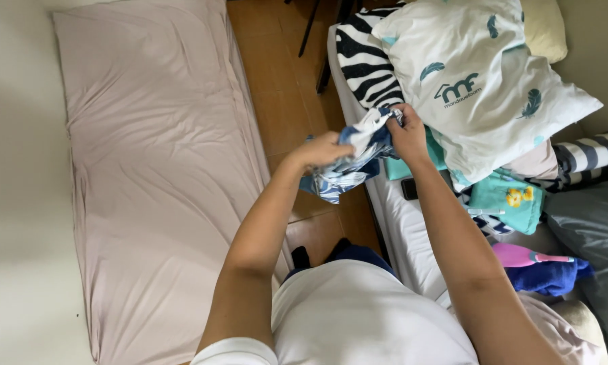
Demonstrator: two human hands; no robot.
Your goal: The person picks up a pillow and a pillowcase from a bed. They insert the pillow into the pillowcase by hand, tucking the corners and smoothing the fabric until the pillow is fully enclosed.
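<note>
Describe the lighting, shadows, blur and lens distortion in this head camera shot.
Head view: soft, even indoor light with no glare; a dim shadow falls along the left wall beside the pink mattress. The wide lens bows the mattress edges. The left hand, right hand and the blue-and-white cloth they grip look reasonably sharp; the white pillow is evenly lit.

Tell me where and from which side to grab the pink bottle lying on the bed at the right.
Take the pink bottle around its wide body, coming down from above. It lies on its side, narrow neck pointing right toward the blue cloth, so the bare rounded body on the left is the easiest grip. Both hands, left hand and right hand, are holding a blue-and-white cloth.
</note>
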